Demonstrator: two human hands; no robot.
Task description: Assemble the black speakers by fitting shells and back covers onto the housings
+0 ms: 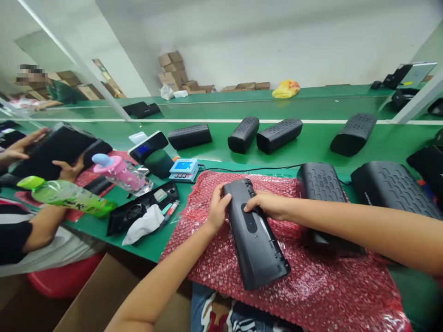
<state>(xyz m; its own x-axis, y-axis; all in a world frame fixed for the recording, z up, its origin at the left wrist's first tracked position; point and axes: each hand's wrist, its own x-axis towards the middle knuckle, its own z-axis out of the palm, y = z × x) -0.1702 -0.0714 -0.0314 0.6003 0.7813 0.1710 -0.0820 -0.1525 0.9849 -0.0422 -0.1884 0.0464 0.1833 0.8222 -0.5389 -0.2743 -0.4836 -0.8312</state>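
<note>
A long black speaker body (pixel 258 244) lies back-side up on a sheet of red bubble wrap (pixel 311 286), angled toward me. My left hand (pixel 217 208) grips its far left edge, fingers curled over the rim. My right hand (pixel 268 204) presses on the top of the same speaker, fingertips by a recessed oval panel with a small blue light. Two more black speakers (pixel 320 184) (pixel 391 186) rest just behind my right forearm.
Several black speakers (pixel 278 134) lie on the green conveyor belt (pixel 311 143). Left of the wrap sit a small blue-screen meter (pixel 184 169), a phone (pixel 148 146), a pink bottle (pixel 121 174), a green bottle (pixel 65 196) and a white cloth (pixel 143 224). A co-worker's hands (pixel 67 170) hold another speaker at left.
</note>
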